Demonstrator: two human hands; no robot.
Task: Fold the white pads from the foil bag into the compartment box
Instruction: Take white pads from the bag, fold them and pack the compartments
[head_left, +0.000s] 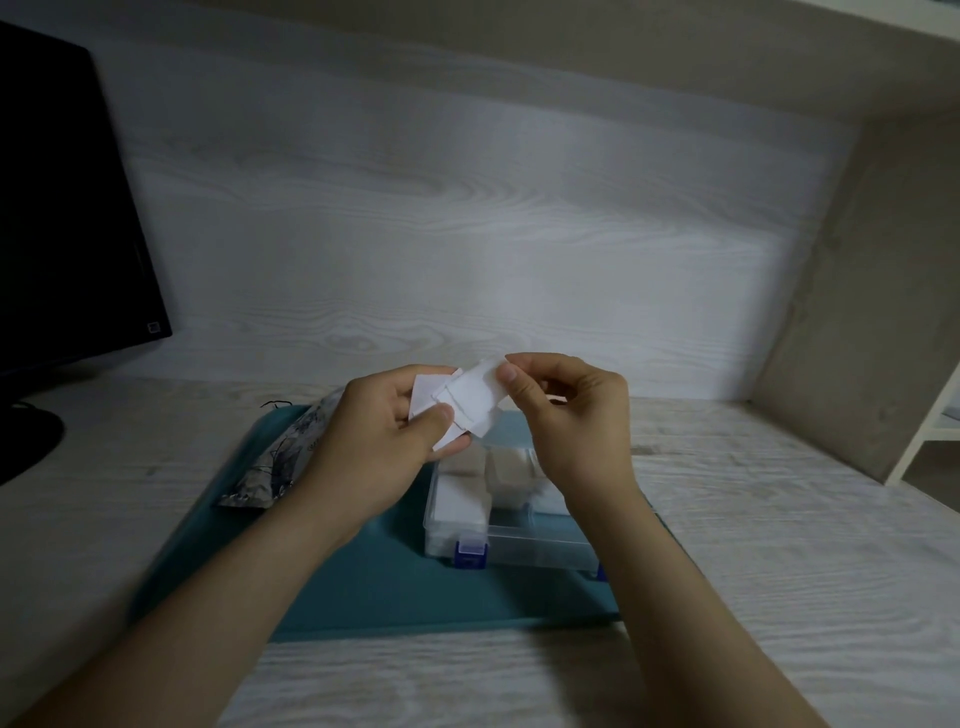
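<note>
Above compartment box (535, 551): pinching white pads (467, 400) between left hand (374, 447) and right hand (571, 415).
Risk: possibly peeling two together, dropping spares.

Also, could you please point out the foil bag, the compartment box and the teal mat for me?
foil bag (275, 457): head view, its printed face.
compartment box (540, 548): head view, its clear front wall.
teal mat (374, 587): head view, a bare patch near the front edge.
</note>
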